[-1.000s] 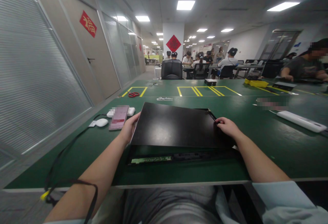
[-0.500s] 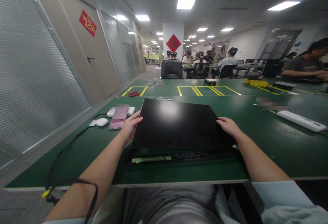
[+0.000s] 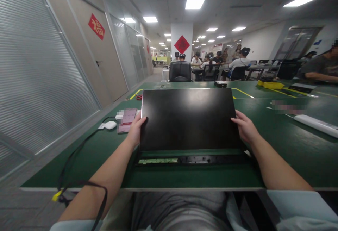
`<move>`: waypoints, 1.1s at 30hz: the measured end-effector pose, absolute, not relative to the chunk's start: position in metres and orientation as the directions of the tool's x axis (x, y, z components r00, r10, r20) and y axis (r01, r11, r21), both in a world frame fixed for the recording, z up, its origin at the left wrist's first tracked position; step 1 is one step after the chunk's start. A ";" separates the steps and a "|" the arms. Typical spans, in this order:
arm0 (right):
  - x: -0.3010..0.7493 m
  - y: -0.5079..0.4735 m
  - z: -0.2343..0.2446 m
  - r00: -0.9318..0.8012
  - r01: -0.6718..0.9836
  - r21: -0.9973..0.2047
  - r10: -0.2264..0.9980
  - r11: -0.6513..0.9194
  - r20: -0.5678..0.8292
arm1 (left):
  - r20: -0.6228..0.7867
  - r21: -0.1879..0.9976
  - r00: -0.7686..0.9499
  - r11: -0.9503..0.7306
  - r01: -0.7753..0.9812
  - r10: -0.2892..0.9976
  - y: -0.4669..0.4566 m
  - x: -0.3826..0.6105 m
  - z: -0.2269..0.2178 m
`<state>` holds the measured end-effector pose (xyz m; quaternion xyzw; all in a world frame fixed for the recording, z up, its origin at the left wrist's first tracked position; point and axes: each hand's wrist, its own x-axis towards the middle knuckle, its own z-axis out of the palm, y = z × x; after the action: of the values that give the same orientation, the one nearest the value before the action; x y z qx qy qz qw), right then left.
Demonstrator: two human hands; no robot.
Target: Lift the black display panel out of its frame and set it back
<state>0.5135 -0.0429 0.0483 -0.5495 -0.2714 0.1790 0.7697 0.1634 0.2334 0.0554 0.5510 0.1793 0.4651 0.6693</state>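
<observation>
A large black flat display panel (image 3: 188,118) is tilted up, nearly upright, above the green table (image 3: 285,146) in front of me. My left hand (image 3: 136,129) grips its left edge and my right hand (image 3: 245,128) grips its right edge, fingers wrapped round the sides. Under the panel's lower edge lies a black frame strip (image 3: 208,159) with a green circuit board (image 3: 157,161) at its left end.
Left of the panel lie a phone (image 3: 127,119) and a white mouse-like device (image 3: 110,125) with a black cable (image 3: 76,146). A white bar (image 3: 315,124) lies to the right. Black chair (image 3: 180,71), yellow tray (image 3: 270,85) and several seated people are farther back.
The panel's far edge has swung up from a low slant to nearly upright, and both hands have risen with its sides. The view has shifted slightly to the left.
</observation>
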 end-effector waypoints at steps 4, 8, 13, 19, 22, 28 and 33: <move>0.497 -0.049 0.060 0.725 -0.092 -0.952 0.675 0.292 0.137 | 0.283 0.901 0.508 -0.043 -0.432 0.813 0.234 0.162 0.056; 0.491 -0.058 0.068 0.702 -0.187 -0.951 0.710 0.246 0.046 | 0.284 0.909 0.487 -0.069 -0.411 0.826 0.237 0.163 0.053; 0.493 -0.069 0.072 0.690 -0.233 -0.944 0.724 0.235 0.010 | 0.334 0.906 0.490 -0.132 -0.402 0.805 0.241 0.164 0.049; 0.488 -0.071 0.081 0.727 -0.215 -0.954 0.687 0.209 -0.014 | 0.269 0.922 0.547 -0.047 -0.384 0.793 0.244 0.166 0.045; 0.488 -0.070 0.088 0.759 -0.246 -0.945 0.649 0.217 -0.049 | 0.155 0.954 0.588 0.035 -0.299 0.794 0.246 0.166 0.042; 0.492 -0.069 0.094 0.865 -0.220 -0.914 0.501 0.342 -0.021 | 0.100 0.977 0.497 0.009 -0.213 0.862 0.255 0.165 0.035; 0.500 -0.065 0.093 0.959 -0.192 -0.857 0.277 0.479 -0.060 | 0.229 0.973 0.473 -0.189 -0.131 0.851 0.262 0.162 0.032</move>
<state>0.4997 -0.0649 0.0934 -0.4920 -0.0431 0.1363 0.8588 0.1620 0.2623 0.0315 0.6402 0.2808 0.4295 0.5716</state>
